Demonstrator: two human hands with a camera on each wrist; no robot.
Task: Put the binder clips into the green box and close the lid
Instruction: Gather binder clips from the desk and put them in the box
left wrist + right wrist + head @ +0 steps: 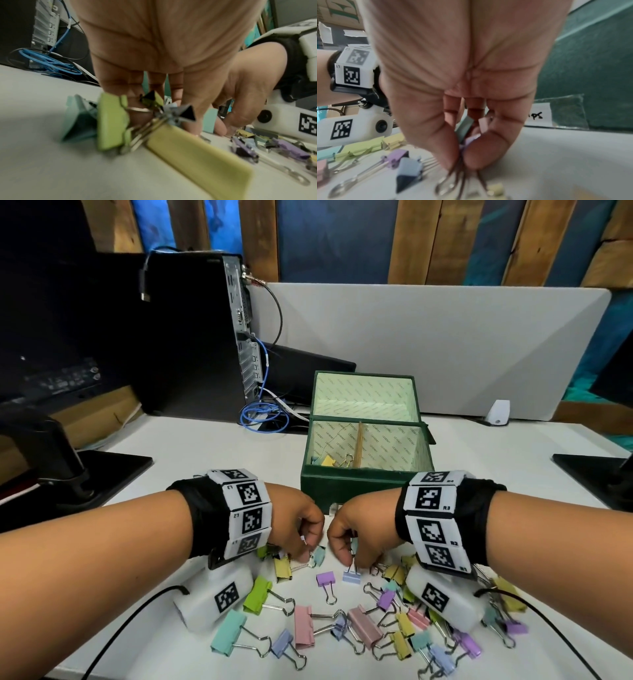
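The green box [363, 486] stands open on the white table, its lid [366, 395] upright behind it. A yellow clip [328, 461] lies in its left compartment. Several pastel binder clips [305, 626] are scattered in front of the box. My left hand [303, 554] is curled down over a cluster of clips and grips small ones at its fingertips [190, 125]; a green clip [111, 121] and a yellow clip [197, 155] lie against it. My right hand [351, 563] pinches several clip wires [458, 174] between thumb and fingers, with more clips tucked in the palm.
A black PC tower [191, 337] with blue cables [263, 416] stands at the back left. Black monitor bases sit at the left [109, 470] and right [589, 470] edges. A grey partition [445, 347] closes the back, with a small white device [498, 412] before it.
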